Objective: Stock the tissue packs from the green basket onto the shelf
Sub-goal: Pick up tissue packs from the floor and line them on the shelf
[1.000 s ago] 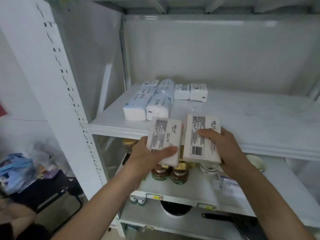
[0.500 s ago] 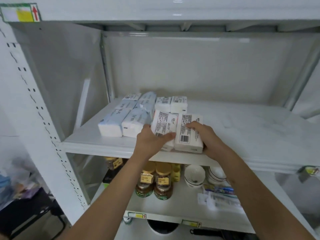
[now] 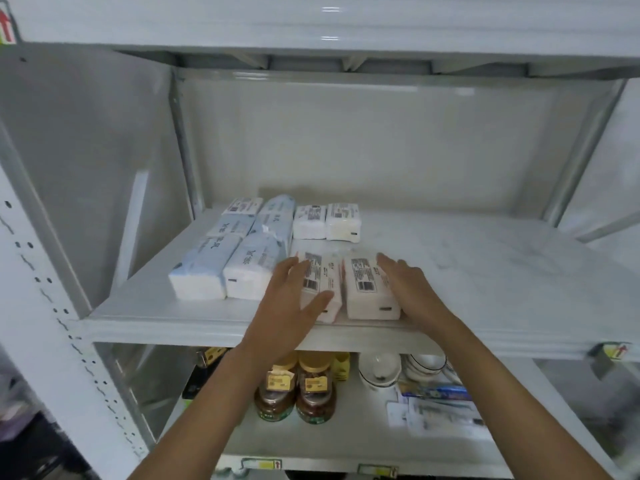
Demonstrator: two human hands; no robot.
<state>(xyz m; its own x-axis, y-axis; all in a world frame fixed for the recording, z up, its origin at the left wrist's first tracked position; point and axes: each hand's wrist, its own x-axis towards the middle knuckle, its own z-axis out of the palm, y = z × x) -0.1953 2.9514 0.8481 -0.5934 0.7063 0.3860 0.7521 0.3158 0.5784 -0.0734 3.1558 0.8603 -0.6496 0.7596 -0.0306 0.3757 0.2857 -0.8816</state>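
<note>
Hands [image 3: 353,292] flat on two soft, plastic-wrapped tissue packs [image 3: 369,289]

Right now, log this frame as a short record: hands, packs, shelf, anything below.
left hand: open, resting on the left front pack
right hand: open, against the right front pack
front packs: lying flat, side by side, near the shelf edge
back packs: two, behind them
blue packs: two rows on the left
lower shelf: jars, bowls

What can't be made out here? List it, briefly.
- Green basket: outside the head view, so the packs left are unknown.
- Left tissue pack: partly covered by the left hand.
- Pack labels: print too small and blurred to read.
- Jars on the lower shelf: tops hidden behind the shelf edge.
</note>
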